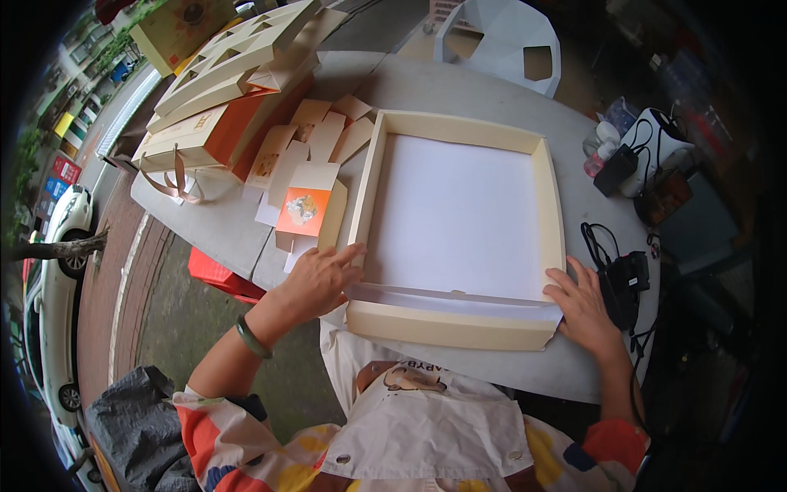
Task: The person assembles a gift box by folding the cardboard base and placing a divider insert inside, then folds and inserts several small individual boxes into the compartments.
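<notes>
A shallow cream cardboard box tray [556, 212] with a white inner base lies before me on the grey table. Three of its walls stand up along the back and sides. At the near side, a cream flap [452, 326] is folded outward, below a thin upright inner edge. My left hand [323, 277] grips the front left corner, its fingertips over the side wall. At the front right corner, my right hand [581, 301] has its fingers over the wall's top; its thumb is hidden. A green bangle [252, 337] circles my left wrist.
Partly folded small cartons [304, 212] lie left of the tray. Behind them are stacked gift boxes [209, 132] and a compartmented insert [237, 55]. Right of the tray lie a black power adapter [621, 289] with cables and a white device [655, 144]. A white plastic chair [501, 37] stands beyond.
</notes>
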`<state>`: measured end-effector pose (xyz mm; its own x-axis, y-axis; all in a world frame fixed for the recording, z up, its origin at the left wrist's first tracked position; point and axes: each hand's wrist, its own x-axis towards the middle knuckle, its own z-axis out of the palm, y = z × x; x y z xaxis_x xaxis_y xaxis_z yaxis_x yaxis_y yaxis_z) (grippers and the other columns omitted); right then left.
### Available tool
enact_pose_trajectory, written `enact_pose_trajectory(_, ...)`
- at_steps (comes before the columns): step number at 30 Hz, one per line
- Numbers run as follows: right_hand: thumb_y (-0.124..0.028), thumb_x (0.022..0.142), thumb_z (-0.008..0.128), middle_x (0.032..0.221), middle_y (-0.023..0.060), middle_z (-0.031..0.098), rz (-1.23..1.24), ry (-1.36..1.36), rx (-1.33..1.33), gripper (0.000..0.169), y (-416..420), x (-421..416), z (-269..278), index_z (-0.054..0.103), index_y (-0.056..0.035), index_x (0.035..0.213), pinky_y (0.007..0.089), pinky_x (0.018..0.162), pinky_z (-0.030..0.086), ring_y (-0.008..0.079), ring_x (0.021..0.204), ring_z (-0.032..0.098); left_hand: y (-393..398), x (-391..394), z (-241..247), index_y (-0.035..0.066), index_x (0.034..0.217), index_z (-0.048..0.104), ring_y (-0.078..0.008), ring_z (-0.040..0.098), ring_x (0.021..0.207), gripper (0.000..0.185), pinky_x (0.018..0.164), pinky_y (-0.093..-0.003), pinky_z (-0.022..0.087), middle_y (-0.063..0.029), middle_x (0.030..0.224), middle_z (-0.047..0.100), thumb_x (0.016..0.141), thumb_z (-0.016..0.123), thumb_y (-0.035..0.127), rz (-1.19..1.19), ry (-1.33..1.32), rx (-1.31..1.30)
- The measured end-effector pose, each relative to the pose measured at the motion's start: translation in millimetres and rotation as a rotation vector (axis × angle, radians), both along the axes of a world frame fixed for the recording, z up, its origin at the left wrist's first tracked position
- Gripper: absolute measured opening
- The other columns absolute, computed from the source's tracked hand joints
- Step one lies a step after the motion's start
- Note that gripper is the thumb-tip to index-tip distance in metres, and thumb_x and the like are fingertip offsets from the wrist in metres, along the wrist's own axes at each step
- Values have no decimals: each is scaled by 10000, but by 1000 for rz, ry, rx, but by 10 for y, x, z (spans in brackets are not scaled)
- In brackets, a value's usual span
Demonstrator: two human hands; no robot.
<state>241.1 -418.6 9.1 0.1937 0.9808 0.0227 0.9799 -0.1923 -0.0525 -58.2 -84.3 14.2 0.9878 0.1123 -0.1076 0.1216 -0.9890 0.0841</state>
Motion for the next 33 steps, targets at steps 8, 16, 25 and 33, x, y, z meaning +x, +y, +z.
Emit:
enact_pose_trajectory(8,-37,670,762,1443,120,433,-38,396,-122,417,-26,48,124,598,-56,1053,429,1083,328,310,1318,423,-8,-26,-11,102,1010,663,-246,628,1015,367,829,-410,521,-38,1359,467,666,792,116,23,4,-82)
enact_pose_trajectory(16,32,708,716,1419,117,463,3,446,3,391,-205,103,-85,590,-54,1069,394,1068,401,322,1298,462,-25,-44,-57,66,966,660,-256,629,963,293,774,-403,527,-69,1287,509,689,742,112,-28,-65,-44)
enact_pose_trajectory(25,37,697,726,1351,112,520,-26,481,2,455,-193,5,21,575,-37,1121,398,1071,412,314,1277,484,-54,-64,-17,44,986,624,-264,636,964,325,773,-395,525,-67,1191,555,675,719,43,-36,-125,-128)
enact_pose_trajectory(33,30,715,706,1263,115,602,21,387,295,227,-352,-49,-270,554,-21,877,436,967,458,291,1098,608,-70,-173,-161,23,940,556,-297,659,943,404,760,-391,552,-99,1156,646,583,716,-75,171,-203,-371)
